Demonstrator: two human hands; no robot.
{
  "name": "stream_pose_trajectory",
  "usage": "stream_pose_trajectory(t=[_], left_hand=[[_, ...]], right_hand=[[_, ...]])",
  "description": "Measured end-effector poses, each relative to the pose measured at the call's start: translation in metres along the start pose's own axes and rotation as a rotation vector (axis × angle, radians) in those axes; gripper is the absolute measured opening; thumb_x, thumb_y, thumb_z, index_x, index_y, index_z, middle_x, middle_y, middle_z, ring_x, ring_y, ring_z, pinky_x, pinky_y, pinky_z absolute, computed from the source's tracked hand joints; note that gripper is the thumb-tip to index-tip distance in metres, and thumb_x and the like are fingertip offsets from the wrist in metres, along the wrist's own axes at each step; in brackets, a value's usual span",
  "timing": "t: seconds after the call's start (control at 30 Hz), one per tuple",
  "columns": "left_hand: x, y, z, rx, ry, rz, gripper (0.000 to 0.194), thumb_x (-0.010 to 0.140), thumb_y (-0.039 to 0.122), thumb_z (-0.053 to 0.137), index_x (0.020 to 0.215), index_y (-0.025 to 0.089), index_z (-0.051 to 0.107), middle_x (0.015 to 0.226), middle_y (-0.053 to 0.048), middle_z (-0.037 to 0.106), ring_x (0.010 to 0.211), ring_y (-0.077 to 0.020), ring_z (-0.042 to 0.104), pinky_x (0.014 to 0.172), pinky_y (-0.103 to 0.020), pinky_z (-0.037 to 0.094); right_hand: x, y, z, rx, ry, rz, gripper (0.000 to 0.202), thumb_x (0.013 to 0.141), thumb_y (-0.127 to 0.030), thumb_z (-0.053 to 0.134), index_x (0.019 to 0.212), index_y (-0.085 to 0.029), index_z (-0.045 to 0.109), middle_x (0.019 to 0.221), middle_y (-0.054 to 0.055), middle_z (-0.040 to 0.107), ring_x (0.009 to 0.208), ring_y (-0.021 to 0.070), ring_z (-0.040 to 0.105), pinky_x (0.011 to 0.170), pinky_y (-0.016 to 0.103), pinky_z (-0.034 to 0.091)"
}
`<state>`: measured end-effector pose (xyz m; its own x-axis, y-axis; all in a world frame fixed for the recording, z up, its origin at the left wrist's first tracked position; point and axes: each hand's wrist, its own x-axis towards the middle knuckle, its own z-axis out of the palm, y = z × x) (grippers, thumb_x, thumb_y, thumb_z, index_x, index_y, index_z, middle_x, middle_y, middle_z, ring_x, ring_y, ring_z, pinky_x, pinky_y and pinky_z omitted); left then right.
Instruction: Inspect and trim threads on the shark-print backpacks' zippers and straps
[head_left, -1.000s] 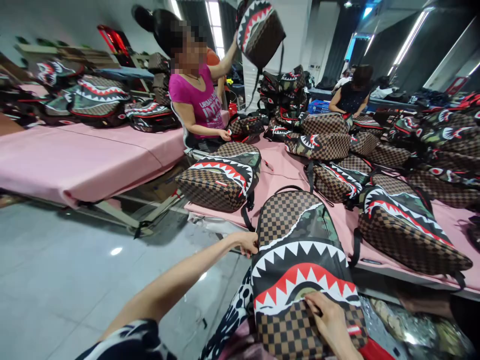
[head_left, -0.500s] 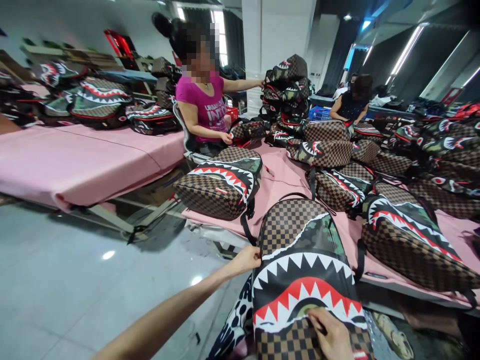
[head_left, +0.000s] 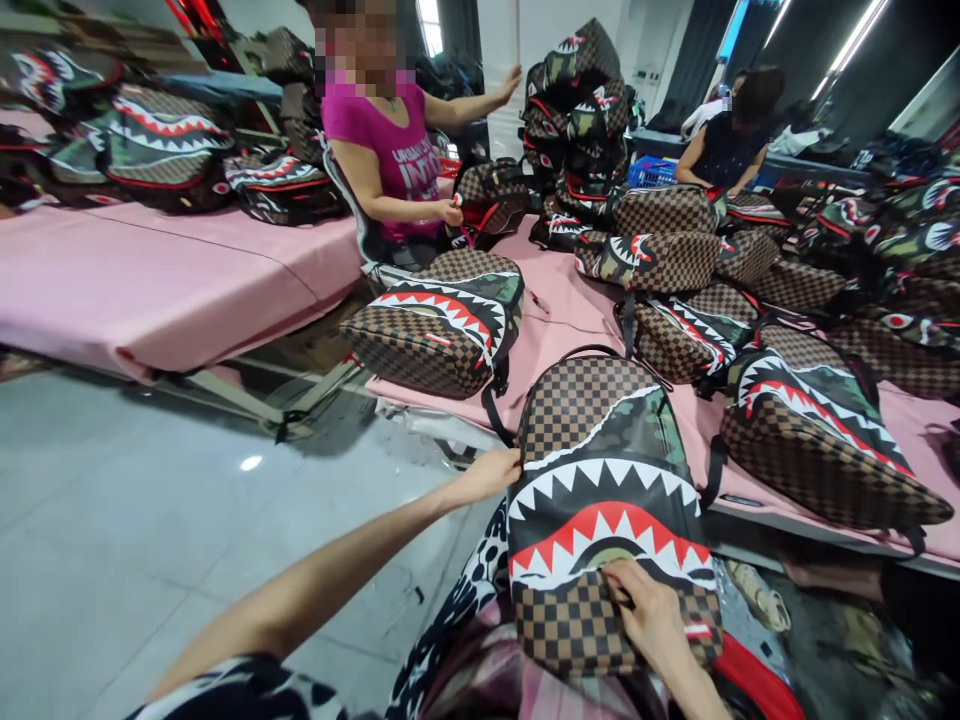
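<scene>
A checkered backpack (head_left: 600, 500) with a shark-mouth print and a camouflage patch stands nearly upright against my lap, leaning at the edge of the pink-covered table (head_left: 547, 335). At its left side edge, my left hand (head_left: 495, 474) is closed on the rim, fingertips partly hidden behind it. My right hand (head_left: 641, 605) lies over the lower front, its thumb and fingers pinched together just under the red and white teeth; what is between them is too small to make out.
Similar backpacks lie left (head_left: 442, 320) and right (head_left: 825, 430) on the table, with a tall stack (head_left: 577, 120) behind. A person in a magenta top (head_left: 390, 160) handles a dark bag; another (head_left: 724, 140) works farther back. A second pink table (head_left: 180, 280) stands left.
The view has tilted down, showing more of the backpack's bottom and my lap. The person in magenta has lifted one hand off the stack. My hands keep about the same places on the backpack.
</scene>
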<state>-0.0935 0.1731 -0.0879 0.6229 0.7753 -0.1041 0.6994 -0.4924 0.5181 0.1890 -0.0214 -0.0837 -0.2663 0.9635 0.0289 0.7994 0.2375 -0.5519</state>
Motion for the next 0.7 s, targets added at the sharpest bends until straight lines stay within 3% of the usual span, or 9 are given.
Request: stream_pose_trajectory(t=[0.1, 0.27, 0.4, 0.47, 0.6, 0.7], left_hand=[[-0.004, -0.003, -0.005, 0.135, 0.054, 0.077, 0.017, 0.085, 0.015, 0.038, 0.083, 0.014, 0.054, 0.078, -0.006, 0.058, 0.077, -0.0195, 0.054, 0.079, -0.035, 0.039], [0.004, -0.018, -0.022, 0.684, 0.239, 0.475, 0.024, 0.09, 0.012, 0.033, 0.079, 0.014, 0.054, 0.073, -0.006, 0.054, 0.073, -0.0184, 0.049, 0.077, -0.036, 0.037], [0.025, -0.016, -0.043, 0.828, 0.299, 0.546, 0.024, 0.089, 0.009, 0.034, 0.082, 0.014, 0.057, 0.072, -0.005, 0.054, 0.072, -0.0172, 0.048, 0.086, -0.039, 0.033], [0.042, -0.009, -0.057, 0.773, 0.302, 0.486, 0.026, 0.09, 0.01, 0.034, 0.08, 0.013, 0.057, 0.072, -0.006, 0.054, 0.072, -0.0175, 0.047, 0.085, -0.038, 0.033], [0.093, 0.007, -0.091, 0.428, 0.375, 0.128, 0.025, 0.091, 0.018, 0.038, 0.076, 0.012, 0.057, 0.073, -0.006, 0.054, 0.077, -0.018, 0.047, 0.085, -0.038, 0.031], [0.125, 0.016, -0.106, 0.285, 0.438, -0.035, 0.021, 0.091, 0.023, 0.041, 0.085, 0.012, 0.058, 0.084, -0.007, 0.055, 0.084, -0.0172, 0.047, 0.086, -0.037, 0.031]], right_hand=[[0.0, -0.002, -0.001, -0.031, -0.086, 0.01, 0.055, 0.06, 0.001, 0.035, 0.103, -0.022, 0.058, 0.104, 0.003, 0.063, 0.083, 0.0132, 0.064, 0.07, 0.021, 0.048], [0.001, -0.006, 0.0, -0.053, -0.121, 0.05, 0.057, 0.06, 0.001, 0.035, 0.107, -0.023, 0.057, 0.107, 0.003, 0.062, 0.085, 0.013, 0.062, 0.069, 0.02, 0.045], [-0.001, -0.009, 0.006, -0.129, -0.164, 0.06, 0.063, 0.06, 0.0, 0.037, 0.114, -0.025, 0.055, 0.111, 0.003, 0.061, 0.085, 0.0156, 0.062, 0.067, 0.022, 0.044], [-0.001, -0.01, 0.008, -0.183, -0.186, 0.071, 0.067, 0.059, 0.0, 0.038, 0.119, -0.026, 0.053, 0.113, 0.004, 0.06, 0.084, 0.0167, 0.062, 0.065, 0.023, 0.042], [-0.001, -0.009, 0.007, -0.24, -0.242, 0.067, 0.067, 0.062, 0.0, 0.039, 0.121, -0.028, 0.052, 0.113, 0.003, 0.06, 0.078, 0.0157, 0.062, 0.061, 0.022, 0.039], [-0.002, -0.006, 0.005, -0.216, -0.269, 0.063, 0.068, 0.062, 0.0, 0.039, 0.121, -0.03, 0.052, 0.111, 0.002, 0.06, 0.079, 0.0161, 0.061, 0.06, 0.022, 0.039]])
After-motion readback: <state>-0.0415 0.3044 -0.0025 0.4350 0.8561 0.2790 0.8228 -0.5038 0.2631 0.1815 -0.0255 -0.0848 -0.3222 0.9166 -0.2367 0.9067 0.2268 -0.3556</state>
